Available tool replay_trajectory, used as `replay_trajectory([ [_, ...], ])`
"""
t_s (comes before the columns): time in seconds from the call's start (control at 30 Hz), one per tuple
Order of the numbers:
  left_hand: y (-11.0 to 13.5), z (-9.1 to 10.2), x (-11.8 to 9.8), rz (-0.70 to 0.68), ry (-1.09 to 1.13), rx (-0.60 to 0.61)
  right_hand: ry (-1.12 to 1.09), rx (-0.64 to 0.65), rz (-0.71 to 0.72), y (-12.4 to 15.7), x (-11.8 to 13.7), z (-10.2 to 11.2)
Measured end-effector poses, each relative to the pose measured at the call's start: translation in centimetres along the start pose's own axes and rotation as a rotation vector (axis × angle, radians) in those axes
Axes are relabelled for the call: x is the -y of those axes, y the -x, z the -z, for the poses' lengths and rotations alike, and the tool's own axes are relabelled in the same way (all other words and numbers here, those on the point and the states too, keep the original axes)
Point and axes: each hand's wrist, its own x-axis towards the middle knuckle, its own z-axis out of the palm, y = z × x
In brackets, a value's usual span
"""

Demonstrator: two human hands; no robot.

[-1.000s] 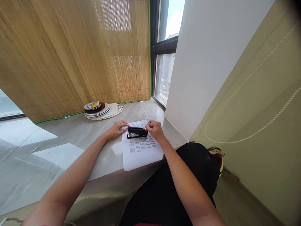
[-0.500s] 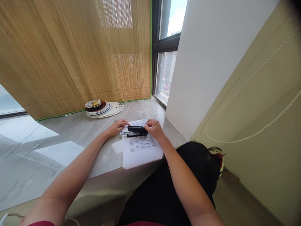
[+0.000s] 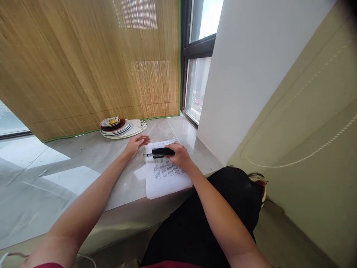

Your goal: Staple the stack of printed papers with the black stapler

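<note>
Head view: right hand (image 3: 180,155), fingers round black stapler (image 3: 159,151) (over printed paper (image 3: 164,186)); left hand (image 3: 136,144), fingers loosely parted.

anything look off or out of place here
Yes, the stapler: a metal strip juts out past its black front end, over the left edge of the paper, as if slid out. Small bits also litter the ledge at far left. I see no spill.

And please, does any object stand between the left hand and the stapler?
Nothing visible stands between the left hand and the stapler; the paper lies below, and the right hand holds the stapler's other end.
</note>
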Motion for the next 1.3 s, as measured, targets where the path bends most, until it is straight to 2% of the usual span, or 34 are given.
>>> replay_trajectory([
  [0.1,0.4,-0.2,-0.5,0.246,0.293,0.073,0.131,-0.138,0.179,0.1,0.1,0.1],
  [0.17,0.8,-0.4,-0.7,0.388,0.357,0.163,0.228,-0.183,0.270,0.2,0.1,0.1],
  [0.23,1.0,-0.7,-0.8,0.471,0.414,0.243,0.308,-0.198,0.338,0.4,0.3,0.2],
  [0.37,1.2,-1.0,-0.8,0.487,0.486,0.290,0.411,-0.220,0.411,0.7,0.6,0.3],
  [0.8,1.2,-1.0,-1.2,0.495,0.484,0.292,0.522,-0.288,0.445,0.8,0.5,0.0],
  [0.97,1.2,-0.8,-0.7,0.462,0.491,0.294,0.433,-0.319,0.353,0.8,0.6,0.1],
  [1.07,1.1,-0.7,-0.7,0.451,0.491,0.277,0.236,-0.374,0.173,0.5,0.7,0.2],
  [1.13,1.0,-0.8,-0.7,0.434,0.493,0.234,0.020,-0.379,0.018,0.1,0.5,0.5],
  [1.2,0.8,-0.9,-0.7,0.422,0.485,0.174,-0.228,-0.293,-0.103,-0.3,0.3,0.7],
  [1.3,0.7,-0.9,-0.7,0.421,0.446,0.111,-0.484,-0.035,-0.177,-0.7,-0.2,0.8],
])
